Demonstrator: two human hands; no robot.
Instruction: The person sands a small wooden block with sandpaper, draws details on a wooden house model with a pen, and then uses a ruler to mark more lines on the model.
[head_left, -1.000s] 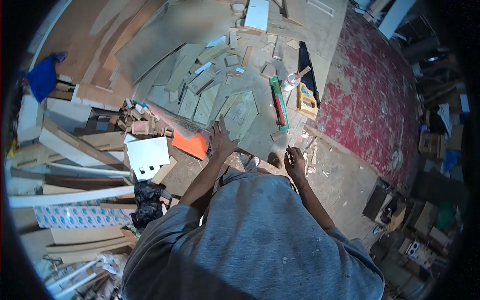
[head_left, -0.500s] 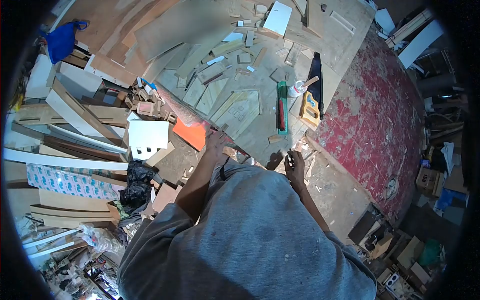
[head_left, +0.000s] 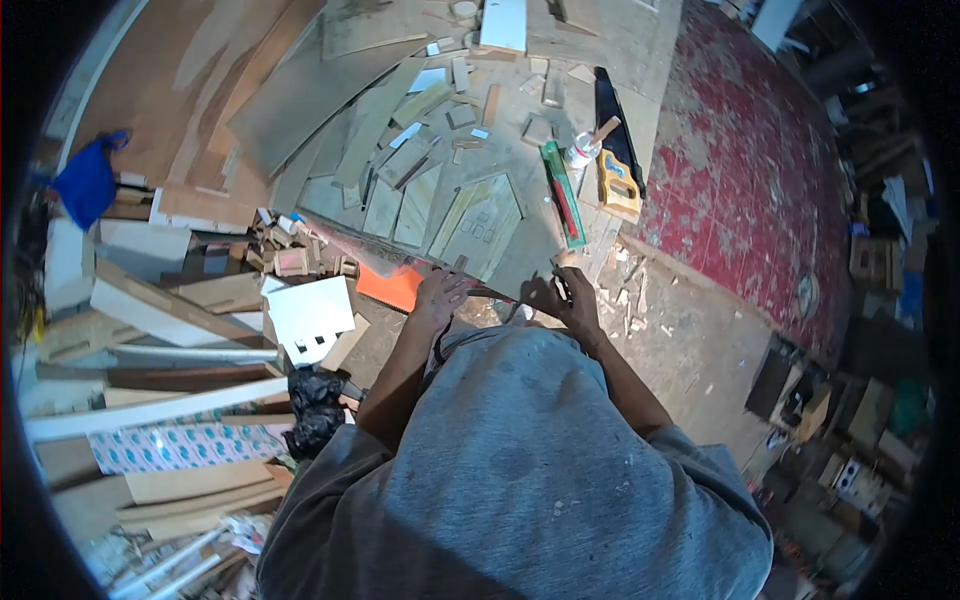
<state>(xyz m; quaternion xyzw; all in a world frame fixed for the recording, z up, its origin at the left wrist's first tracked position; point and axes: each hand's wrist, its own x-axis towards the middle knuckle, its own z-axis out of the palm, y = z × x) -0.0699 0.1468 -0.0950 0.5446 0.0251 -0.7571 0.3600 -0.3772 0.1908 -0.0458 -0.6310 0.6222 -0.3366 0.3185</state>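
My left hand [head_left: 441, 296] rests at the near edge of the worktable [head_left: 522, 262], its fingers stretched out. At the same edge, farther right, my right hand [head_left: 578, 302] is closed, with something small and dark at its fingers that I cannot make out. Just beyond it lies a small wood block [head_left: 564, 258]. A house-shaped wooden panel [head_left: 478, 228], with small squares marked on it, lies between and beyond my hands. Right of the panel are a green and red long tool [head_left: 563, 193], a clear bottle [head_left: 580, 151] and a handsaw [head_left: 620, 185] with a yellow handle.
Wood offcuts [head_left: 405, 155] and a white board [head_left: 503, 25] lie across the table. A worn red surface [head_left: 740, 190] stretches to the right. On the left are an orange sheet [head_left: 390, 288], a white panel with cut-outs [head_left: 310, 315], a black plastic bag [head_left: 316, 408] and stacked boards.
The view has turned and shifted. My right hand has come in closer to the table edge and the small wood block. My left hand stays at the edge, its fingers now reaching more to the right.
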